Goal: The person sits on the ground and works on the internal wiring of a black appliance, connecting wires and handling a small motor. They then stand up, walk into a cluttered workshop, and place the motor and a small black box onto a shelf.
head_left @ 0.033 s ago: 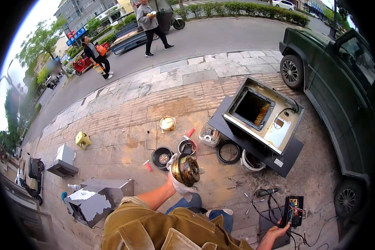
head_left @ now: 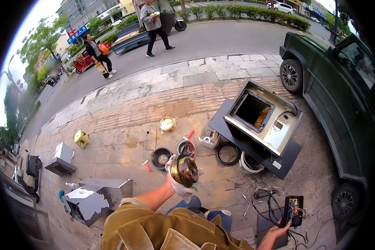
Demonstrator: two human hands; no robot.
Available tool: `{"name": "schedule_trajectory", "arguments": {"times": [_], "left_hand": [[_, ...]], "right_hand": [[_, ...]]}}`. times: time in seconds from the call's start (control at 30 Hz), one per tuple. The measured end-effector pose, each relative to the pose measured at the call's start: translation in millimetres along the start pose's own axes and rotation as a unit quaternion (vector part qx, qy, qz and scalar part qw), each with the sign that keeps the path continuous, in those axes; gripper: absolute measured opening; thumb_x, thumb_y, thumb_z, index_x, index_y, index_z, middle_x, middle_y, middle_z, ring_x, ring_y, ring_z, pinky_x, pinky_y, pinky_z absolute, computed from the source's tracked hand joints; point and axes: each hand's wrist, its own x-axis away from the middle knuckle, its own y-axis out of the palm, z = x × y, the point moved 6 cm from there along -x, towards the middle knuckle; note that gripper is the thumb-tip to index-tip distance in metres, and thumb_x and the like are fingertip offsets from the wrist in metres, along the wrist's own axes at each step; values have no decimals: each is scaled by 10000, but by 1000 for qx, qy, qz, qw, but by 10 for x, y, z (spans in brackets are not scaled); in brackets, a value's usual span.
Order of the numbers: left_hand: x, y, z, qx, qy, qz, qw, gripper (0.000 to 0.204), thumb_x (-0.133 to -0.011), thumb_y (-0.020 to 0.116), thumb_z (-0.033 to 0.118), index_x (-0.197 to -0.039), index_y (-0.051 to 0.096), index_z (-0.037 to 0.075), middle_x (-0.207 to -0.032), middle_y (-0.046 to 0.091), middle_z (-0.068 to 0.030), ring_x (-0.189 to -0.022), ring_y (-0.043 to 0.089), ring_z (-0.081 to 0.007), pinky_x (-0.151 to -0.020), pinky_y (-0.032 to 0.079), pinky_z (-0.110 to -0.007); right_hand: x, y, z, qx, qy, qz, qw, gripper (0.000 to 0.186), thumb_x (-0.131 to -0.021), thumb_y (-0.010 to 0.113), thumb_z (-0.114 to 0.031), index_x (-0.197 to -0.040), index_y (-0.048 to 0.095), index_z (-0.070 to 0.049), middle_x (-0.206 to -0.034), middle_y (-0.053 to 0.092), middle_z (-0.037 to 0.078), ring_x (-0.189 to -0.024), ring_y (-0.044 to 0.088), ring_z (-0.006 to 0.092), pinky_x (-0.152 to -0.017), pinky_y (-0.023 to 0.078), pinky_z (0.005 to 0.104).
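Note:
My left hand (head_left: pixel 177 183), in a whitish cloth glove, grips a greasy brass-coloured motor (head_left: pixel 185 171) at the middle of the view. At the lower right, my right hand (head_left: pixel 279 231) holds a black open electronics box (head_left: pixel 295 210) with a circuit board and wires, above a dark flat panel. Black cables (head_left: pixel 275 216) hang and loop beside it, near a power tool (head_left: pixel 262 194) and a cross-shaped wrench (head_left: pixel 248 205). Beyond the motor lie a black round housing (head_left: pixel 158 160), a small pot with red wires (head_left: pixel 183 148) and red-handled scrapers (head_left: pixel 188 136).
A metal appliance casing (head_left: pixel 279 132) rests on a dark panel beside buckets and a black ring. Other casings (head_left: pixel 87 204), a yellow stool (head_left: pixel 81 139) and a scooter are at left. A green car (head_left: pixel 329 104) borders the right; two people walk along the road.
The view has shifted very slightly. Both hands keep their hold, and the walking people differ only slightly in position.

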Motion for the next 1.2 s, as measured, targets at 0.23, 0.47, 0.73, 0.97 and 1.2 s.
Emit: {"name": "schedule_trajectory", "arguments": {"times": [0.23,0.47,0.73,0.97,1.2], "left_hand": [[1273,-49,281,30,81,38,996,697,-777,301,685,-1161,563,166,-1202,530,-198,-1106,456,-478,-878,354,-650],[2665,-393,340,-8,129,-39,991,756,-729,298,748,-1232,498,220,-1277,427,-227,-1028,400,-605,-736,358,-726],[4164,-1555,-30,32,406,162,899,761,-731,252,763,-1201,491,214,-1197,526,-103,-1054,477,-427,-801,369,-675],[4592,-1401,-1133,-18,433,229,872,750,-737,274,748,-1209,488,206,-1212,513,-110,-1068,468,-427,-823,358,-668],[5088,-1684,-2559,89,538,306,781,740,-742,296,733,-1218,484,199,-1228,501,-118,-1082,459,-427,-844,346,-661]], "right_hand": [[864,386,-657,-19,-25,-51,998,347,-821,607,-224,-1038,544,39,-1026,567,127,-889,562,213,-749,501,334],[1262,828,-788,9,32,-142,989,369,-816,595,-262,-1060,529,6,-1037,563,116,-901,562,211,-782,493,331],[1623,1824,-496,31,123,-298,946,266,-798,622,-243,-967,545,-53,-937,614,60,-812,591,164,-691,514,320],[1374,2106,-418,26,195,-338,921,253,-784,628,-190,-973,520,-61,-928,587,69,-814,578,186,-651,513,344],[1132,2199,-376,82,219,-391,890,248,-769,617,-114,-991,520,-65,-956,576,70,-860,575,205,-682,503,388]]}}
